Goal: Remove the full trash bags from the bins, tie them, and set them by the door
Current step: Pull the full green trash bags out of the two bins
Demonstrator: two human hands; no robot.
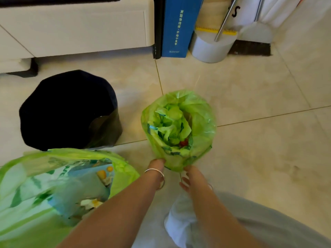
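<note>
Straight ahead of both hands, the small green bag [179, 126] is standing on the floor [259, 140], mouth open and pointing up. The left hand [157, 162] and right hand [188, 176] are reaching to its near rim, a little apart. The left fingertips are tucked under the plastic; I cannot tell if they are pinching it. The right fingers are spreading loosely, just beside the rim. A bigger green bag [53, 185] is sitting to the left, near the black bin [69, 110].

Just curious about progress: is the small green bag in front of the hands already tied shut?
No, the small green bag still gapes open at the top, showing crumpled trash inside, while both hands reach its near edge.
</note>
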